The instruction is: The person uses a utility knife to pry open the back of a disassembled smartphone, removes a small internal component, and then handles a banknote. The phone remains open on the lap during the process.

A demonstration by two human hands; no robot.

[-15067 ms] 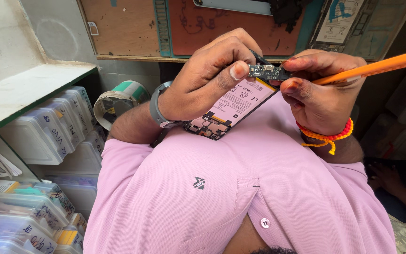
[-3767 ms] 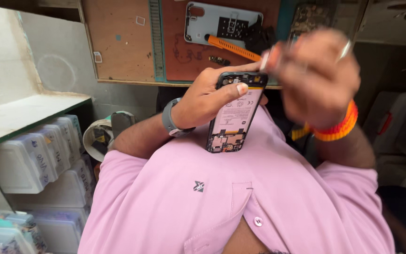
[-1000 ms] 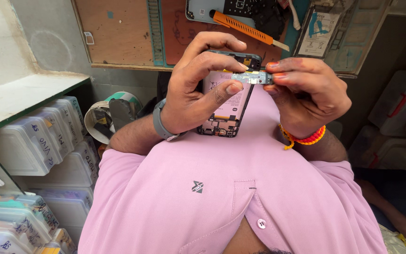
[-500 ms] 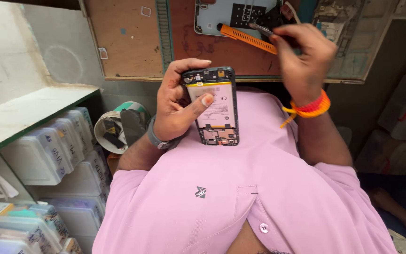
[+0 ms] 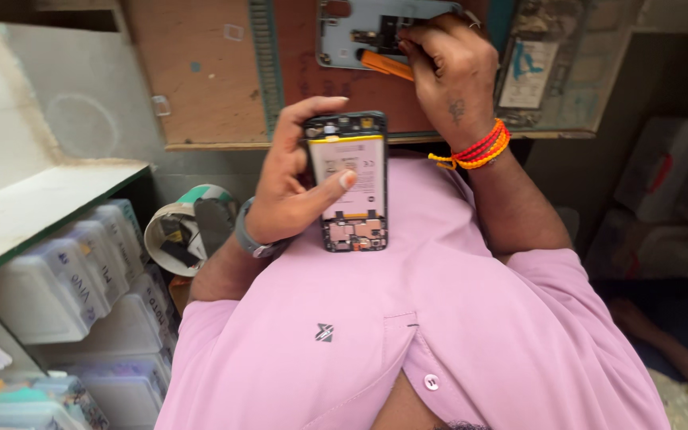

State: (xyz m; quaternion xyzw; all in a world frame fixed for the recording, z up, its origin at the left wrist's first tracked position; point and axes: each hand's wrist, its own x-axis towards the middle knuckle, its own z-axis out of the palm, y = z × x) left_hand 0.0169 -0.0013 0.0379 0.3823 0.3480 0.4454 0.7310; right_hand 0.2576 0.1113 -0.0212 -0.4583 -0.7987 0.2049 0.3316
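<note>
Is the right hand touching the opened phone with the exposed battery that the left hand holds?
Apart. The head view shows the right hand up on the wooden work board, at the orange tool, with board showing between it and the opened phone in the left hand.

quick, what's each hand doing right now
Left hand: closed around the opened phone, thumb on its battery.
Right hand: fingers curled at the orange tool on the bench; grip cannot be told.

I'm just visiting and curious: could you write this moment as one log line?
left hand: holds opened phone, back off, battery showing | right hand: on orange tool by grey back cover | surface: wooden worktop
</note>
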